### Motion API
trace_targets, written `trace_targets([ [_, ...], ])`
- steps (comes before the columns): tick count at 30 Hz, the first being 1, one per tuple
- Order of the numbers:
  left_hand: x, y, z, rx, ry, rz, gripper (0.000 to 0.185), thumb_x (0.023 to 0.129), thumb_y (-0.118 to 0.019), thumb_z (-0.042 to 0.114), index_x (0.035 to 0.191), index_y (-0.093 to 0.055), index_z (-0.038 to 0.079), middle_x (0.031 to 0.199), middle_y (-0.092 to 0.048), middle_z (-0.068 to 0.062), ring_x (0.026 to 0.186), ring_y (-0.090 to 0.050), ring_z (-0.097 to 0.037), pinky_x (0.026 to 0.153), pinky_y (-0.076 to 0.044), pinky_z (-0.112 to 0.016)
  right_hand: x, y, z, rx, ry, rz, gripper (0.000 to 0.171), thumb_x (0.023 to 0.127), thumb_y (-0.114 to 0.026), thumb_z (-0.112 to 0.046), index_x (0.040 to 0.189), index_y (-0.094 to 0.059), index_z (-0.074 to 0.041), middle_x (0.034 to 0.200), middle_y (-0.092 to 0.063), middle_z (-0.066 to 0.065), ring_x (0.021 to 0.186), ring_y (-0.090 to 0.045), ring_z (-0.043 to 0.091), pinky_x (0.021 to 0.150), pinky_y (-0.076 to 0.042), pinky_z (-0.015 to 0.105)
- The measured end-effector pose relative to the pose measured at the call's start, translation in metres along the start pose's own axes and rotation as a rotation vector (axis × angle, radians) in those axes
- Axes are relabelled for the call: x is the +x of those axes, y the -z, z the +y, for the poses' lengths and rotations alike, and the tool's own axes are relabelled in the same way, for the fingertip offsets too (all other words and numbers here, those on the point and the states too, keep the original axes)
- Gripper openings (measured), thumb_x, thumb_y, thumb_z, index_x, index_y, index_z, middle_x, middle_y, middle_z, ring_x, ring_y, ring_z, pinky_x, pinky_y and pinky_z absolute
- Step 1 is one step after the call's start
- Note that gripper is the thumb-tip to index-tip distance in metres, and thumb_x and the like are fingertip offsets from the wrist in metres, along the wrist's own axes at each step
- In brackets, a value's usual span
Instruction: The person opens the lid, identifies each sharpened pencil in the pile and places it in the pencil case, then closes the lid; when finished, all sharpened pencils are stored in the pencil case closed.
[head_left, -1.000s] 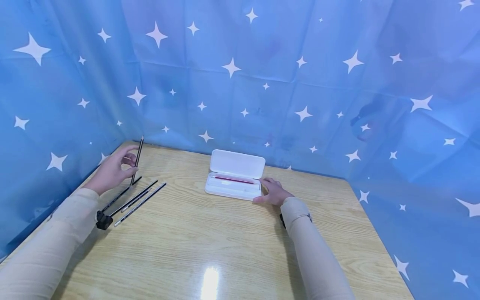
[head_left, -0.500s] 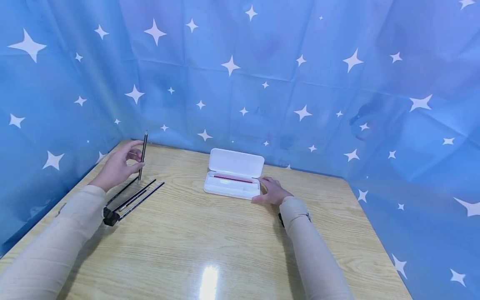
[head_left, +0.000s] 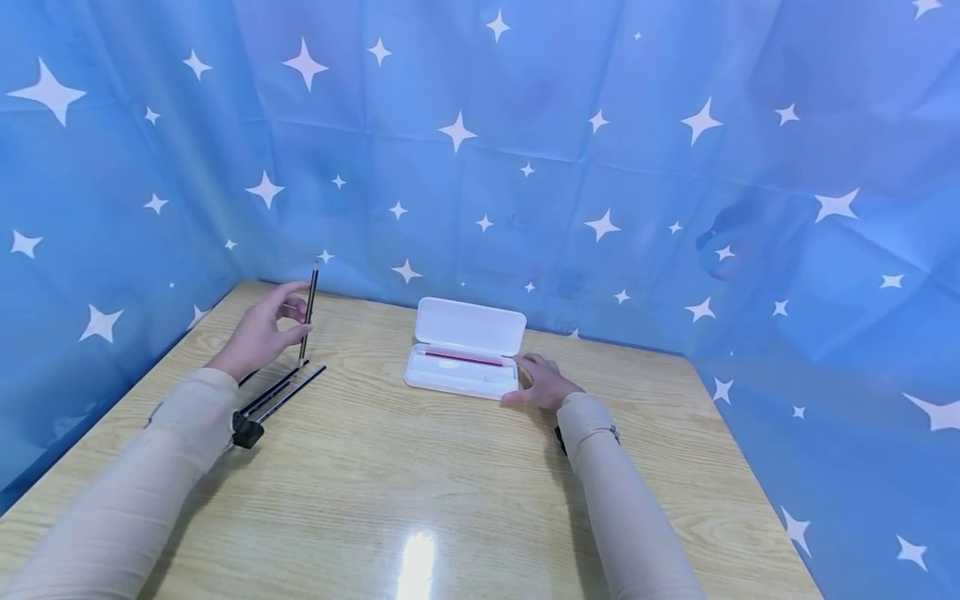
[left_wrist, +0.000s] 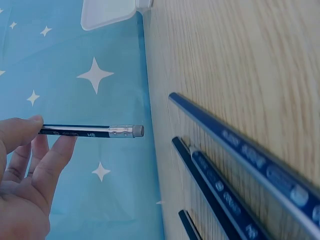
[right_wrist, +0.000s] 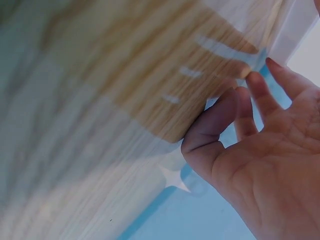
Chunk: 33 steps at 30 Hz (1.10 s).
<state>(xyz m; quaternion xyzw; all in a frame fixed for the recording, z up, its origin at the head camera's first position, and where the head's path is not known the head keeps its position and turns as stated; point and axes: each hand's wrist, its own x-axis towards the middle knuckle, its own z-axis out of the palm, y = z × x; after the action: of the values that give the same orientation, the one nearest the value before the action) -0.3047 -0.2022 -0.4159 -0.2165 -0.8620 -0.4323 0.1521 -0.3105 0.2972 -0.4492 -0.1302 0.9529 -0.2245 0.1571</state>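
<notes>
Upright: pencil (head_left: pixel 307 312) pinched in left hand (head_left: pixel 262 337), near desk's far-left corner; open case (head_left: pixel 465 358) rightward, right hand (head_left: pixel 543 383) apparently resting spread against it.

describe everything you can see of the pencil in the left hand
The pencil is slim and dark blue with pale print reading HB, a silver ferrule and a small grey eraser at one end. The left hand pinches it near mid-shaft, holding it almost upright above the table, clear of the other pencils lying there.
</notes>
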Motion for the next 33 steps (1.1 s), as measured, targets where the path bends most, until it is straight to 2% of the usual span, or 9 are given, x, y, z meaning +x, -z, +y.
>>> trace_targets([
  [14, 0.013, -0.015, 0.007, -0.024, -0.024, -0.023, 0.067, 0.090, -0.070, -0.009, 0.150, -0.041, 0.003, 0.110, -0.060, -0.016, 0.102, -0.063, -0.032, 0.080, -0.046, -0.013, 0.004, 0.002, 0.002, -0.012, 0.002, -0.001, 0.101, 0.088, -0.074, -0.056, 0.163, -0.021, -0.012, 0.166, -0.014, 0.019, 0.150, -0.011, 0.046, 0.117, -0.020, 0.065],
  [16, 0.016, -0.019, 0.009, -0.029, -0.026, -0.029, 0.068, 0.091, -0.070, -0.008, 0.150, -0.041, 0.004, 0.110, -0.060, -0.015, 0.102, -0.063, -0.031, 0.083, -0.048, -0.018, 0.002, 0.004, 0.002, -0.019, -0.001, 0.002, 0.102, 0.088, -0.073, -0.056, 0.163, -0.021, -0.011, 0.166, -0.014, 0.020, 0.150, -0.010, 0.046, 0.117, -0.020, 0.065],
  [18, 0.018, -0.023, 0.011, -0.039, -0.032, -0.038, 0.067, 0.091, -0.070, -0.008, 0.150, -0.040, 0.003, 0.111, -0.059, -0.016, 0.103, -0.063, -0.032, 0.086, -0.051, -0.028, 0.000, 0.005, 0.002, -0.025, -0.007, 0.005, 0.101, 0.089, -0.074, -0.055, 0.163, -0.021, -0.011, 0.166, -0.014, 0.020, 0.150, -0.010, 0.047, 0.117, -0.020, 0.065],
  [21, 0.021, -0.027, 0.014, -0.046, -0.031, -0.044, 0.067, 0.092, -0.069, -0.008, 0.151, -0.040, 0.004, 0.112, -0.058, -0.016, 0.103, -0.062, -0.033, 0.089, -0.051, -0.044, -0.002, 0.007, 0.002, -0.030, -0.003, 0.009, 0.099, 0.090, -0.074, -0.052, 0.162, -0.022, -0.010, 0.166, -0.015, 0.021, 0.150, -0.011, 0.047, 0.117, -0.020, 0.066],
  [23, 0.023, -0.029, 0.017, -0.054, -0.023, -0.045, 0.068, 0.092, -0.069, -0.008, 0.151, -0.039, 0.004, 0.113, -0.058, -0.016, 0.104, -0.062, -0.033, 0.090, -0.049, -0.051, -0.002, 0.006, 0.002, -0.028, 0.000, 0.007, 0.099, 0.090, -0.074, -0.052, 0.162, -0.022, -0.010, 0.166, -0.015, 0.021, 0.150, -0.011, 0.047, 0.117, -0.020, 0.066],
  [29, 0.027, -0.033, 0.025, -0.092, -0.020, -0.051, 0.068, 0.092, -0.069, -0.008, 0.152, -0.039, 0.005, 0.115, -0.058, -0.017, 0.106, -0.061, -0.034, 0.092, -0.049, -0.054, 0.000, 0.004, 0.000, -0.033, -0.002, 0.003, 0.099, 0.089, -0.074, -0.053, 0.162, -0.022, -0.010, 0.166, -0.016, 0.020, 0.150, -0.011, 0.047, 0.117, -0.020, 0.065],
  [33, 0.027, -0.039, 0.028, -0.096, -0.006, -0.060, 0.067, 0.092, -0.069, -0.007, 0.151, -0.040, 0.006, 0.115, -0.057, -0.016, 0.107, -0.061, -0.033, 0.091, -0.051, -0.052, 0.001, 0.002, -0.002, -0.026, 0.006, -0.001, 0.100, 0.089, -0.075, -0.052, 0.162, -0.022, -0.009, 0.165, -0.015, 0.022, 0.150, -0.011, 0.048, 0.117, -0.020, 0.066],
])
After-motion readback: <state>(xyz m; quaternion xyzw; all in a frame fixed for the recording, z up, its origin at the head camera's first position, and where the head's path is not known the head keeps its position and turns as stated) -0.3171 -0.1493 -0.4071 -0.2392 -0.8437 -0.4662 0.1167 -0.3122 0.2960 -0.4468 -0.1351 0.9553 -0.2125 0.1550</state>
